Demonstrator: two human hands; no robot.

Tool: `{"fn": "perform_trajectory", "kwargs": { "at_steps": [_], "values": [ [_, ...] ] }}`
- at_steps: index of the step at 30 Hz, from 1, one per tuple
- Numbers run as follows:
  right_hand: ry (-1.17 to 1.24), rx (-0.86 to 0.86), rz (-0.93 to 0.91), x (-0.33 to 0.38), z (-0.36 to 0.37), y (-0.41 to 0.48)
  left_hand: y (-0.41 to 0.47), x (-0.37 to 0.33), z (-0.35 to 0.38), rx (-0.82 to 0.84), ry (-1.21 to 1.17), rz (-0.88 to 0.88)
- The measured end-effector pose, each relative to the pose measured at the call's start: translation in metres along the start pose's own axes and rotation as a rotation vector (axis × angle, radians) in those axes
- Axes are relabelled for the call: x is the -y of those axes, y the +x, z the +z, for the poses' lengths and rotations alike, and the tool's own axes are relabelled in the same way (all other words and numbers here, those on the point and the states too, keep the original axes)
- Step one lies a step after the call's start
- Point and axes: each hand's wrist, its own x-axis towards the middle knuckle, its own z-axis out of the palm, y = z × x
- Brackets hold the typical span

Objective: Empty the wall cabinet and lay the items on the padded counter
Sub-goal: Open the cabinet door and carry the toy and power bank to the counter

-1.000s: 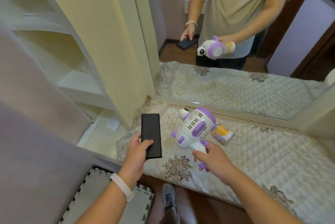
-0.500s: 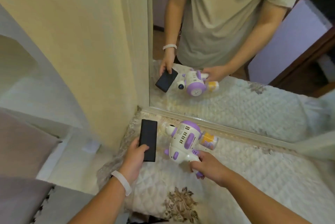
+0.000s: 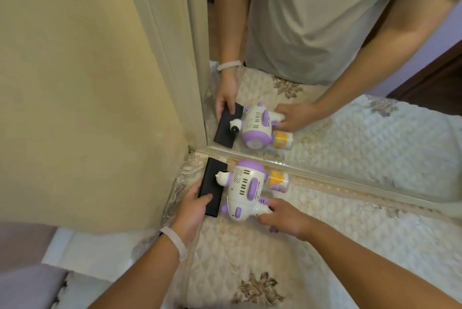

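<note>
My left hand (image 3: pixel 191 211) grips the near end of a flat black box (image 3: pixel 210 183), which lies low on the quilted counter pad (image 3: pixel 337 233) in the back left corner, against the cream cabinet side. My right hand (image 3: pixel 285 218) holds the handle of a white and purple toy gun (image 3: pixel 246 187) with a yellow bottle (image 3: pixel 277 180) on its far side. The toy rests on the pad beside the box, its nozzle over the box's edge. Both items sit close to the mirror frame.
A mirror (image 3: pixel 350 121) stands along the back of the counter and reflects my hands, the items and my torso. The cream cabinet side panel (image 3: pixel 87 83) rises at the left. The pad stretches right and toward me. A foam floor mat (image 3: pixel 57 293) shows at the lower left.
Both hands moved forward and down toward the back left corner, bringing the black box and the toy gun onto the pad near the mirror. My view has tilted closer and lower.
</note>
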Motion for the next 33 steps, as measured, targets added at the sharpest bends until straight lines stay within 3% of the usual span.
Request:
{"fn": "perform_trajectory", "kwargs": {
  "at_steps": [4, 8, 13, 21, 28, 33],
  "values": [
    [0.032, 0.019, -0.024, -0.007, 0.002, 0.014, 0.004, -0.001, 0.002, -0.062, 0.090, 0.040],
    [0.047, 0.008, -0.064, -0.013, 0.003, 0.019, 0.003, 0.000, -0.002, -0.115, 0.345, 0.121],
    [-0.116, -0.119, -0.120, -0.020, 0.004, 0.014, -0.007, 0.002, -0.008, -0.159, 0.699, 0.207],
    [-0.222, -0.265, -0.183, -0.037, 0.010, -0.010, -0.048, -0.004, -0.009, -0.140, 0.771, 0.372],
    [-0.269, -0.444, -0.334, -0.033, 0.015, -0.049, -0.094, -0.011, -0.006, -0.176, 1.001, 0.580],
    [-0.411, -0.383, -0.404, -0.021, 0.015, -0.090, -0.144, -0.013, 0.004, -0.263, 1.132, 0.681]
  ]
}}
